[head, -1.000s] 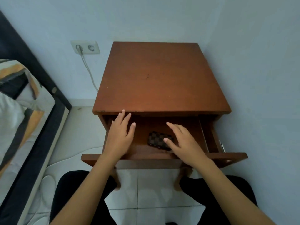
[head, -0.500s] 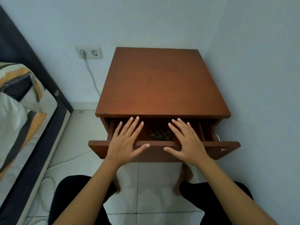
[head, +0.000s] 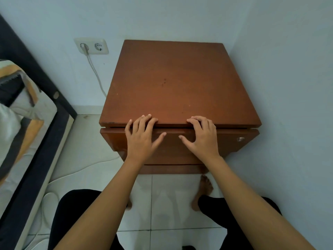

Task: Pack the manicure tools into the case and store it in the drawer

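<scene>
A brown wooden nightstand (head: 180, 83) stood in a pale-walled corner, its top bare. Both the left hand (head: 142, 139) and right hand (head: 201, 138) lay flat, fingers spread and grasping nothing, against the shut wooden drawer front (head: 232, 141).

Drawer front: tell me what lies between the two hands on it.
In the head view, only bare drawer front lies between the left hand and right hand; nothing else there.

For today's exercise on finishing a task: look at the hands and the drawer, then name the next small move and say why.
Probably lift both hands away. The drawer front sits nearly flush under the top, only a thin dark gap showing, with the left hand and right hand spread flat on it, holding nothing. A last light push might close that gap.
</scene>
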Tool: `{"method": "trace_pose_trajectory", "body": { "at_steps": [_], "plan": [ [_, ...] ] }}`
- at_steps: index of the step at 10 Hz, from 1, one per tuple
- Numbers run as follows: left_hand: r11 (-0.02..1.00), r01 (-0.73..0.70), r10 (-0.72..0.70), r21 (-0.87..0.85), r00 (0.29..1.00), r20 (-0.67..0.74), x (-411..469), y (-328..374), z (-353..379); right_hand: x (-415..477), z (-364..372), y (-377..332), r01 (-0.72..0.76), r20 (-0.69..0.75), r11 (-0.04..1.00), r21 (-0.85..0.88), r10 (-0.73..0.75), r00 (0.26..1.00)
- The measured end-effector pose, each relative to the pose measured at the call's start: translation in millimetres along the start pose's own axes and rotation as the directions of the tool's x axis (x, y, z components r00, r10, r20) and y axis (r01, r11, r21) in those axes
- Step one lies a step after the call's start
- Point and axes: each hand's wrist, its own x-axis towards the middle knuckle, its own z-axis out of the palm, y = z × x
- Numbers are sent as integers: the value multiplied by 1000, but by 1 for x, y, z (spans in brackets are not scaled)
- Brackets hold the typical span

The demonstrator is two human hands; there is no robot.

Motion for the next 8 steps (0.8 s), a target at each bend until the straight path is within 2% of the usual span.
{"method": "trace_pose_trajectory", "body": {
  "at_steps": [1,3,4,5,6,7,8],
  "plan": [
    [999,36,-36,13,999,-33,2,5,3,3,6,-7,-67,-58,997,-25,65,996],
    [1000,9,-11,22,997,82,1,1,-7,4,-1,-12,-75,1,996,-52,75,997],
    [1000,6,-2,-17,977,213,4,3,-25,5,-13,-16,-71,117,996,-57,77,990],
    [998,32,-11,-48,922,387,5,6,-42,2,-28,-22,-62,212,996,-61,74,974],
    [988,123,-51,-99,844,534,6,12,-62,-6,-45,-33,-98,291,993,-64,112,950],
    [987,154,-95,-54,810,579,-4,17,-76,-26,-52,-36,-157,398,977,-142,201,895],
    [992,89,-5,-89,731,682,-56,24,-84,-82,-50,-39,-106,650,976,-192,207,731]
  ]
}}
